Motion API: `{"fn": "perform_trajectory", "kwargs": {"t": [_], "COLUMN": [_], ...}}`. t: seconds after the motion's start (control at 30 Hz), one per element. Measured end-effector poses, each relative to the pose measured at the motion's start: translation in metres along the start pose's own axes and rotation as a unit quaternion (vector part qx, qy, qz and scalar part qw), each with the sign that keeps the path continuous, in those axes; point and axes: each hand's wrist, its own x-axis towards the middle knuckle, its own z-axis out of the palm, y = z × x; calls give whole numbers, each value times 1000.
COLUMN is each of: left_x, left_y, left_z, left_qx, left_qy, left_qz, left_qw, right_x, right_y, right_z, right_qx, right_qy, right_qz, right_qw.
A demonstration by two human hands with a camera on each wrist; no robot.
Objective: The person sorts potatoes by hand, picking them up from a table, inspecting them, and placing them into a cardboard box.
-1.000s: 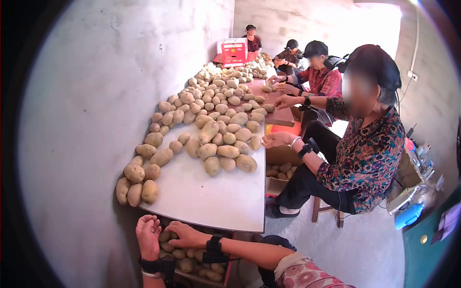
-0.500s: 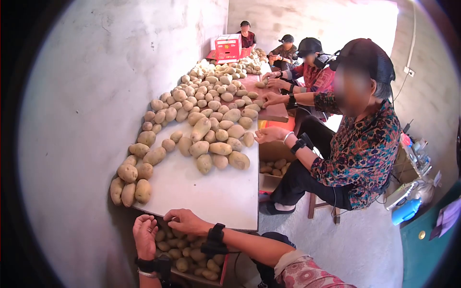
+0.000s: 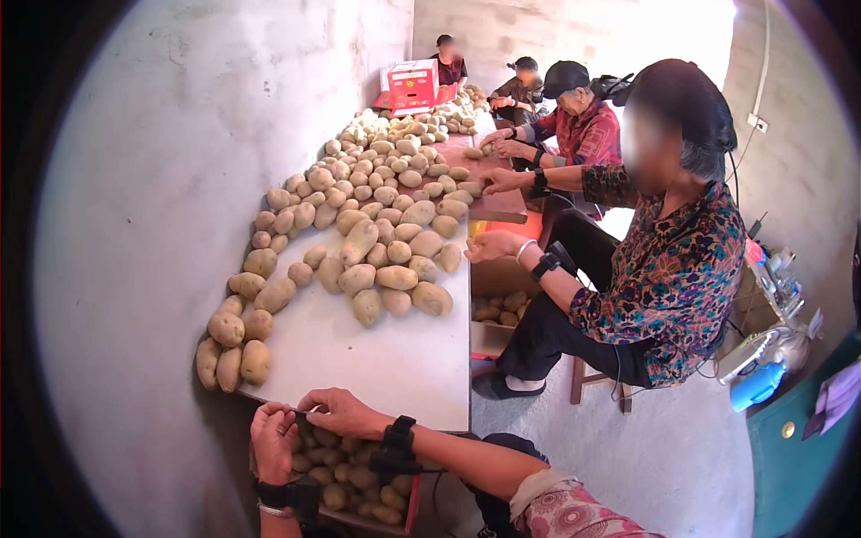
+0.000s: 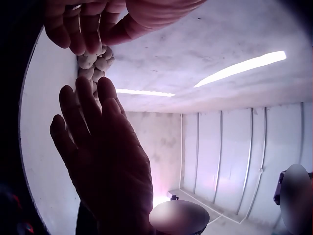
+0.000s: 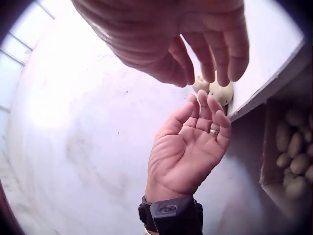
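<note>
My left hand (image 3: 272,448) is raised at the near end of the white table, palm turned up, fingers loosely bent and a ring on one finger. Opposite it, my right hand (image 3: 345,414) points its relaxed fingers toward the left fingertips. Both wrist views show the right hand (image 4: 110,156) and the left hand (image 5: 188,149) facing each other, with nothing held in either. Below them, a box of potatoes (image 3: 354,475) stands under the table edge. A few potatoes (image 5: 221,93) on the table corner appear behind the fingertips in the right wrist view.
Many potatoes (image 3: 359,240) lie along the wall side of the white table (image 3: 377,359). A red and white carton (image 3: 413,85) stands at the far end. Several people sit along the right side, the nearest in a floral shirt (image 3: 664,260) beside another potato box (image 3: 502,309).
My right hand has lifted from over the potato box up to the left fingertips. The left hand stays nearly in place, and the head view has shifted slightly.
</note>
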Motion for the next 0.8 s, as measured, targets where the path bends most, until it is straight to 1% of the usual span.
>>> {"fn": "perform_trajectory", "kwargs": {"t": [0.07, 0.17, 0.2, 0.23, 0.27, 0.3, 0.33, 0.37, 0.4, 0.43, 0.47, 0.53, 0.6, 0.67, 0.7, 0.8], "left_x": [-2, -8, -6, -3, 0, 0, -6, -5, 4, 14, 15, 13, 12, 17, 19, 15], "left_y": [2, 1, 4, 4, 1, -4, -3, -3, -8, -13, -11, -15, -23, -26, -29, -36], "left_z": [5, 3, 3, 0, -8, -8, -3, 1, 0, -8, -4, 0, 5, 4, 2, 11], "left_qx": [7, 12, 10, 13, 76, 135, 111, 86, 83, 55, 28, 29, 27, 13, 13, 11], "left_qy": [1, 8, 7, -12, -29, -49, -52, -51, -72, -56, -33, -49, -68, -134, -134, -140], "left_qz": [4, -5, -7, -10, 37, 85, 85, 88, 89, 48, 5, 10, 15, 7, 7, 29], "left_qw": [1000, 1000, 1000, 1000, 996, 986, 989, 991, 990, 996, 999, 998, 997, 991, 991, 990], "right_x": [0, -3, -1, 3, 8, 7, 4, 5, 2, 2, 0, -6, -11, -14, -17, -21], "right_y": [-1, 6, 9, 14, 25, 25, 23, 22, 13, 8, 2, -3, -5, -11, -12, -10], "right_z": [-1, 0, 2, -1, 2, 2, 1, 3, 1, -1, -4, -1, -6, -11, -9, -12], "right_qx": [-13, 15, -15, -49, -93, -60, -37, -64, -63, -71, -65, -53, 10, -25, -53, -21], "right_qy": [-4, 19, 13, 18, 37, 49, 58, 76, 70, 63, 67, 68, 55, 61, 68, 68], "right_qz": [-7, 15, -7, -28, -83, -82, -84, -93, -87, -87, -84, -74, -72, -78, -78, -86], "right_qw": [1000, 1000, 1000, 998, 992, 994, 994, 991, 992, 992, 992, 994, 996, 995, 993, 994]}}
